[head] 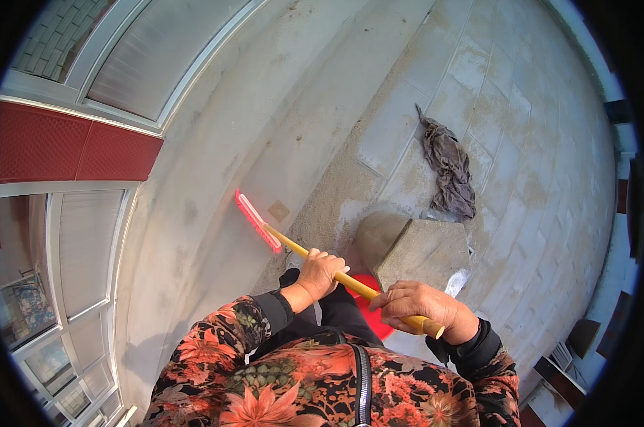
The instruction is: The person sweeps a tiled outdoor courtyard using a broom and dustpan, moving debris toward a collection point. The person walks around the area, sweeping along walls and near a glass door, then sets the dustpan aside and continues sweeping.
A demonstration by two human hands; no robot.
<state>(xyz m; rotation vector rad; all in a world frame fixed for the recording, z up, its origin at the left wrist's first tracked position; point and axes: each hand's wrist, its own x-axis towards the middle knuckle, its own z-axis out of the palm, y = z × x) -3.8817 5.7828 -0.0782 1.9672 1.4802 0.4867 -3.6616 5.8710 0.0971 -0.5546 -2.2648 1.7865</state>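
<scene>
Both hands hold a broom by its yellow handle (294, 246), which looks like bamboo or wood. My left hand (317, 275) is closed around the middle of the handle. Near its butt end, my right hand (420, 309) grips it, with the end poking out past the fingers. The pink bristled head (258, 221) is at the far end, over the pale concrete surface to the left. Whether the bristles touch that surface is hard to tell. Beneath the handle, a red plastic vessel (374, 315) shows in part beside my dark trouser legs.
Ahead on the right is a concrete block with a flat, angular top (426, 248). A crumpled grey-brown cloth (449, 165) lies beyond it on sandy paving slabs (492, 107). Aluminium-framed windows (90, 251) and dark red wall tiles (71, 144) line the left side.
</scene>
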